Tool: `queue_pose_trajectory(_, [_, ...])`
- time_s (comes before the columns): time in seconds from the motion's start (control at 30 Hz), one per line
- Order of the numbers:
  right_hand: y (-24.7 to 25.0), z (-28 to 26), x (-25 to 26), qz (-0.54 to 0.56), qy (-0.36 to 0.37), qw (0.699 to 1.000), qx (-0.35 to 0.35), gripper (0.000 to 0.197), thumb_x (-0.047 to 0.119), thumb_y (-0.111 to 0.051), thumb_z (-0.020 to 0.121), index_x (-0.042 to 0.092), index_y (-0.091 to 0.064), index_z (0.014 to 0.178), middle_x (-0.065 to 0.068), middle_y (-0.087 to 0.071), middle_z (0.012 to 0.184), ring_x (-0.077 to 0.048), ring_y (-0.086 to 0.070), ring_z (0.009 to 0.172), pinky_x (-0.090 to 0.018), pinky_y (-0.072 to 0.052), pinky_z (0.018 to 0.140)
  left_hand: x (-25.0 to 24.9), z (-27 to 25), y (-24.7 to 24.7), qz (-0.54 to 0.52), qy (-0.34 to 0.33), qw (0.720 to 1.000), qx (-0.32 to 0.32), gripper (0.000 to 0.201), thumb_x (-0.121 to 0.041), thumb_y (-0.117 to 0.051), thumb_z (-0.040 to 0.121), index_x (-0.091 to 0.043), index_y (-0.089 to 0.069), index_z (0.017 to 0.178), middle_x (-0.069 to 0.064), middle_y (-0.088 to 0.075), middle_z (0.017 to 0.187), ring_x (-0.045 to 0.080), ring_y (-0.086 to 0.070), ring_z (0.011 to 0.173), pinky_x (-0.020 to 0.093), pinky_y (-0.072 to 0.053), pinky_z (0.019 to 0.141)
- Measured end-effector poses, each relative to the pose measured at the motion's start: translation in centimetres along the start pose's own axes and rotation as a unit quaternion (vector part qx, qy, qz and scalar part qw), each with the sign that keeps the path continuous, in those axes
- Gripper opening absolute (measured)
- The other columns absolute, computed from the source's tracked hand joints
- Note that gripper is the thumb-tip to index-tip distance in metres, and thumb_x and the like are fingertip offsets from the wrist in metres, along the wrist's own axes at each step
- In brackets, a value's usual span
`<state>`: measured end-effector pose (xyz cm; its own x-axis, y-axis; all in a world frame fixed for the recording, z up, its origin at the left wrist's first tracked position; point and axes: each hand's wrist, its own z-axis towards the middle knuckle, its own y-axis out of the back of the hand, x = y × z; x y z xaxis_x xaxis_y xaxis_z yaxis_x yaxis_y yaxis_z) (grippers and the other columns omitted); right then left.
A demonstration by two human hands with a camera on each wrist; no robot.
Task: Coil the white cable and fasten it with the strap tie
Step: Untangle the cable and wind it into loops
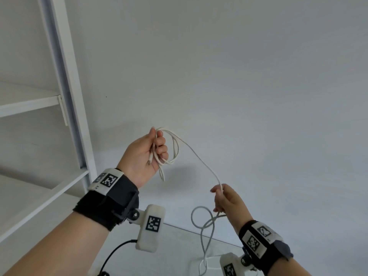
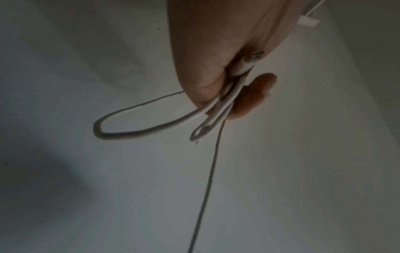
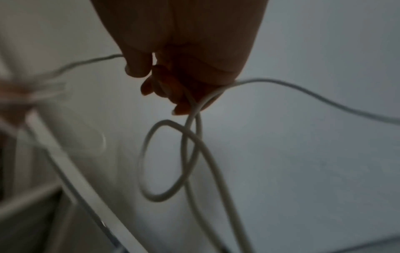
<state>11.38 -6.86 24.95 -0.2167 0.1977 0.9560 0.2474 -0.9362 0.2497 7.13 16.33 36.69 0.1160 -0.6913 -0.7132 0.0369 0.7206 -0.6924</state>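
Background: we see a plain white wall [image 1: 239, 66] and, at the left, a white shelf unit [image 1: 65, 108].
Left hand: our left hand [image 1: 143, 154] is raised, its fingers curled round a few finished loops of the white cable [image 1: 201, 160]; one connector end [image 1: 149, 162] lies against the palm.
Why so: held high, the loops hang free and keep their shape while we add more.
Right hand: our right hand [image 1: 227, 200] is lower, its fingers closed on the running cable, which goes up slack to the left hand.
Why so: we judge that it feeds the cable for the next loop.
Loose part: below the right hand the cable makes a twisted loop [image 1: 203, 218] and hangs down to the worktop [image 1: 179, 246].
Strap tie: we cannot find it with certainty.
Progress: the coiling is only partly done, in our judgement.
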Motion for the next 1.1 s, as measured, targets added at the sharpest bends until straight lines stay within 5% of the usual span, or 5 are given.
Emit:
queue_pose_trajectory(0.23, [0.3, 0.7, 2.0, 0.080, 0.028, 0.996, 0.008, 0.042, 0.023, -0.029, 0.100, 0.016, -0.065, 0.079, 0.010, -0.035, 0.059, -0.012, -0.034, 0.059, -0.026, -0.036, 0.065, 2.2, -0.6, -0.3, 0.061, -0.014, 0.998, 0.007, 0.031, -0.025, -0.035, 0.099, -0.009, -0.053, 0.079, 0.008, -0.074, 0.076, 0.021, -0.071, 0.066, 0.028, -0.059, 0.065])
queue_pose_trajectory(0.43, [-0.4, 1.5, 4.1, -0.083, -0.037, 0.996, 0.005, 0.043, 0.028, -0.034, 0.097, 0.016, -0.048, 0.059, 0.005, -0.038, 0.055, -0.008, -0.033, 0.048, -0.021, -0.027, 0.054, 3.2, -1.2, -0.7, 0.095, 0.016, 0.995, 0.033, 0.032, -0.026, -0.036, 0.099, -0.010, -0.054, 0.079, 0.013, -0.075, 0.091, 0.028, -0.072, 0.078, 0.033, -0.059, 0.073])
queue_pose_trajectory(0.67, [-2.1, 0.0, 5.1, -0.401, -0.069, 0.879, 0.249, 0.050, 0.034, -0.032, 0.096, 0.023, -0.051, 0.050, 0.006, -0.044, 0.052, -0.009, -0.041, 0.049, -0.024, -0.036, 0.059, 3.5, -1.1, -0.8, 0.151, 0.022, 0.987, 0.046, 0.031, -0.026, -0.032, 0.100, -0.009, -0.050, 0.081, 0.019, -0.069, 0.111, 0.038, -0.067, 0.101, 0.040, -0.055, 0.088])
queue_pose_trajectory(0.97, [-2.7, -2.0, 8.4, -0.457, 0.018, 0.839, 0.296, 0.044, 0.036, -0.033, 0.094, 0.020, -0.064, 0.067, 0.006, -0.045, 0.051, -0.008, -0.042, 0.052, -0.031, -0.042, 0.071, 5.9, -1.5, 0.1, 0.425, 0.041, 0.904, -0.006, 0.035, -0.032, -0.038, 0.098, -0.002, -0.056, 0.102, -0.014, -0.061, 0.117, 0.021, -0.054, 0.116, 0.045, -0.048, 0.096])
queue_pose_trajectory(1.1, [-2.0, -1.7, 9.1, -0.441, 0.078, 0.853, 0.269, 0.038, 0.035, -0.038, 0.095, 0.016, -0.068, 0.082, 0.010, -0.043, 0.052, -0.004, -0.041, 0.050, -0.022, -0.036, 0.062, 6.4, -1.8, 0.9, 0.489, 0.046, 0.871, 0.027, 0.030, -0.037, -0.042, 0.096, -0.023, -0.056, 0.074, -0.017, -0.062, 0.117, 0.020, -0.056, 0.102, 0.054, -0.044, 0.096])
